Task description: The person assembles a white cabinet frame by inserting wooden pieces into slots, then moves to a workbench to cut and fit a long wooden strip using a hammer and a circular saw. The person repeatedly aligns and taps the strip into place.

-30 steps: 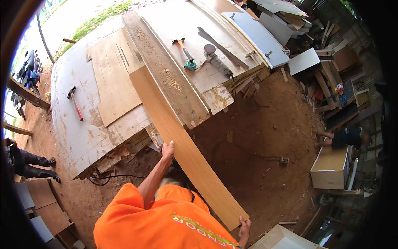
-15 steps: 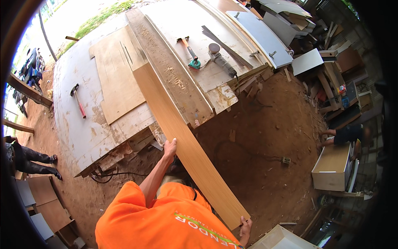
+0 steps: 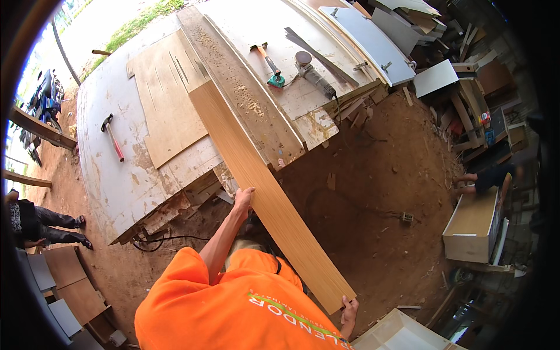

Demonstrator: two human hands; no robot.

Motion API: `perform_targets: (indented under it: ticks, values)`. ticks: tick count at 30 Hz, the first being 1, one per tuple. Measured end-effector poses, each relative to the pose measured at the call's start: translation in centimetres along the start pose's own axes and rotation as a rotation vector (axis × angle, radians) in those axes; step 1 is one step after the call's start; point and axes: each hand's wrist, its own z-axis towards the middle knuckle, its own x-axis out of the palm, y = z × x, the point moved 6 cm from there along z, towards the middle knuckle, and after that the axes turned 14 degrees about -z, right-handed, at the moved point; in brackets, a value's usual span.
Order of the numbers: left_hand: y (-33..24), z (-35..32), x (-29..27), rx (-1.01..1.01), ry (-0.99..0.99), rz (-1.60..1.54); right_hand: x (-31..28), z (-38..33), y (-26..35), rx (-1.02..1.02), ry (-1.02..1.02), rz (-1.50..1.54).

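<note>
A long wood-grain board (image 3: 274,201) slants from the worktable's edge down toward my body. My left hand (image 3: 244,199) grips its left edge about midway, fingers closed on it. At the board's near end, my right hand (image 3: 349,310) is closed round the lower right corner. The far end lies over a thin plywood sheet (image 3: 166,111), beside a raised plank (image 3: 248,105) strewn with sawdust. Part of each hand's fingers is hidden by the board.
On the worktable (image 3: 99,186) lie a red-handled hammer (image 3: 112,137), another hammer (image 3: 265,61), a teal tape measure (image 3: 276,80) and an angle grinder (image 3: 315,79). Cabinet parts and scrap wood crowd the right. A box-shaped cabinet (image 3: 469,233) stands there. Another person (image 3: 49,224) is at far left.
The board and both hands have stayed nearly in place, with only a slight shift as the view moved. Both hands keep hold of it.
</note>
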Motion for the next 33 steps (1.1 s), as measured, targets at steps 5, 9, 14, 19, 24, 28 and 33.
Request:
perform_targets:
  ticks: [5,9,14,19,24,28,33]
  values:
    - [0.5,1.0,0.0,0.016,0.050,0.010,0.2,0.0,0.2,0.007,-0.002,0.045]
    - [0.1,2.1,-0.8,0.076,-0.093,0.062,0.3,0.0,1.0,-0.037,0.035,0.122]
    - [-4.0,3.9,-2.0,0.257,-0.318,0.275,-1.3,0.1,1.4,-0.076,-0.018,0.183]
    - [-16.8,7.5,-0.8,0.784,-0.413,0.849,-3.4,0.6,1.3,-0.047,-0.041,0.167]
    - [-27.1,16.1,-1.3,0.745,-0.379,1.157,-4.0,0.1,2.2,-0.049,-0.038,0.142]
    - [-29.0,20.5,-1.7,0.688,-0.380,1.111,-3.3,-0.8,2.9,0.028,-0.061,0.092]
    - [-29.7,22.1,-0.2,0.915,-0.358,1.027,-1.5,-1.8,3.9,0.115,-0.079,0.035]
